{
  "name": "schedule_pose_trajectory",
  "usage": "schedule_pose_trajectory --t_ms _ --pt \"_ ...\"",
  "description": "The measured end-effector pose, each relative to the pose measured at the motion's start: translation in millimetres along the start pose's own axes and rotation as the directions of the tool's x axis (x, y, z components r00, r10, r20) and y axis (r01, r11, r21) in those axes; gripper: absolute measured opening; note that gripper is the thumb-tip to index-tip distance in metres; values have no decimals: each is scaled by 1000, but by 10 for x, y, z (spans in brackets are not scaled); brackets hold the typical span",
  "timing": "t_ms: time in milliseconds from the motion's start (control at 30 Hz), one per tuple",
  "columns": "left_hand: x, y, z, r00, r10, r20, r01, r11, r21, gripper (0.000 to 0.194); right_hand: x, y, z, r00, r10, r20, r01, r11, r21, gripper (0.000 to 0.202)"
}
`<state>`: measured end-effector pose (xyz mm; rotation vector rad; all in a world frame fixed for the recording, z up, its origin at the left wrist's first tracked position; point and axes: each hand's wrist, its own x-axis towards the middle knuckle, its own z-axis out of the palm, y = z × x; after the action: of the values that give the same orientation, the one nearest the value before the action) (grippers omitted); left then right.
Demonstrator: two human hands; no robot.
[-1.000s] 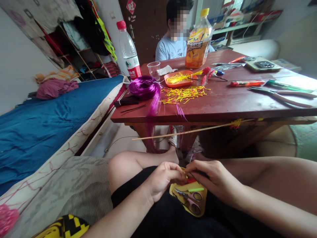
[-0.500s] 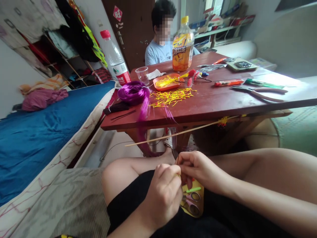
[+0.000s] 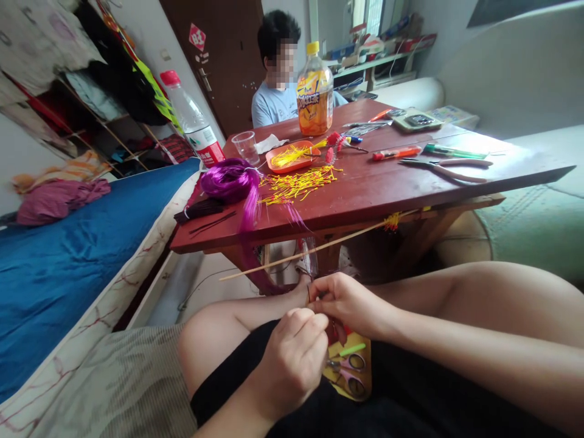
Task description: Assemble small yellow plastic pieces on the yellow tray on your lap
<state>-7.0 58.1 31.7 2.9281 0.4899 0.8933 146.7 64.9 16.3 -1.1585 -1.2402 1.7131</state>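
Note:
Above my lap, my left hand [image 3: 292, 362] is closed, its fingertips pressed together against my right hand [image 3: 344, 304]. What the left fingers hold is hidden behind them. My right hand pinches a thin dark wire [image 3: 309, 294], only a short end of which shows. Below the hands, scissors [image 3: 353, 374] with pink handles and a bright green stick [image 3: 352, 350] lie on a yellow piece [image 3: 364, 389] on my lap. Ahead, a bundle of purple thread [image 3: 230, 180] sits on the red-brown table [image 3: 360, 188], its strands hanging over the edge. Yellow-stemmed stamens [image 3: 301, 185] are spread beside it.
An orange tray [image 3: 292, 166], a drink bottle [image 3: 314, 97], a water bottle [image 3: 194, 125], a clear cup [image 3: 245, 148], pliers [image 3: 447, 167] and a phone [image 3: 417, 120] are on the table. A thin wooden stick [image 3: 292, 257] juts out below its edge. Another person [image 3: 274, 103] sits behind it.
The view has shifted slightly, so the table and bottles appear farther left. My hands remain together, with the dark wire's end now showing above the right fingertips.

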Motion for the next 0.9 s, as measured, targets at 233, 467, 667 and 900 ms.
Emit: schedule_pose_trajectory --t_ms 233,467,667,900 --pt "56 50 25 812 -583 8 527 728 -439 17 -25 -86 8 992 -117 -50 110 986 -124 16" --pt "153 33 31 350 -747 565 604 -282 -746 9 -146 -181 27 935 -332 -121 264 885 -385 12" --pt "164 53 23 431 -803 412 691 1 -723 13 -115 -167 27 954 -272 -125 204 897 -392 14" --pt "25 76 54 964 -227 -140 222 974 -49 19 -10 -135 11 994 -81 -70 61 966 -252 8"
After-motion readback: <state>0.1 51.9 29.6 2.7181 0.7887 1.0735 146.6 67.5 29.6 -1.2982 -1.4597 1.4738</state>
